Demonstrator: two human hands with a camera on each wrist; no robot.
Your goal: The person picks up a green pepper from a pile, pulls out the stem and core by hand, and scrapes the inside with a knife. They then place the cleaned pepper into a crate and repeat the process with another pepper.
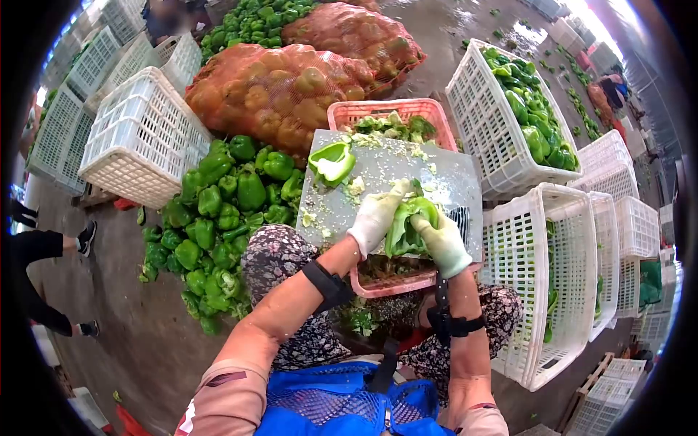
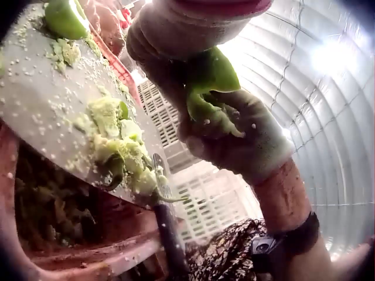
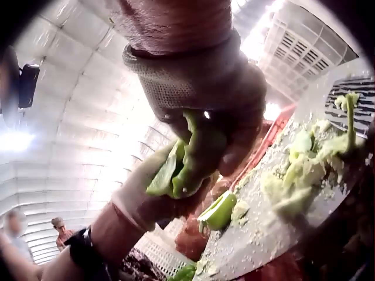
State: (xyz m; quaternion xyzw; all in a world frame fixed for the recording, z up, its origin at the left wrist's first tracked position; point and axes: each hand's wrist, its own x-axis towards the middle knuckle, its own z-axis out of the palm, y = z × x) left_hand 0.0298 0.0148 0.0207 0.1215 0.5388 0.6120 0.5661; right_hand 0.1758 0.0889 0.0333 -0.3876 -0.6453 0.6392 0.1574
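Note:
Both hands wear pale gloves and hold an opened green bell pepper (image 1: 404,231) over a grey board (image 1: 320,207). My left hand (image 1: 374,220) grips its left side, and my right hand (image 1: 445,245) grips the right side with the thumb at the opening. In the right wrist view the torn pepper (image 3: 186,167) shows between the two hands. A cut pepper half (image 1: 332,164) lies at the board's far left corner. Pale cores and seeds (image 2: 117,140) are heaped on the board beside a dark-handled knife (image 2: 170,234).
Under the board stands a pink crate (image 1: 385,289) with pepper scraps. Whole peppers (image 1: 211,225) are piled on the floor at left, below a full red net sack (image 1: 269,91). White crates (image 1: 538,283) stand at right, one (image 1: 472,94) filled with peppers.

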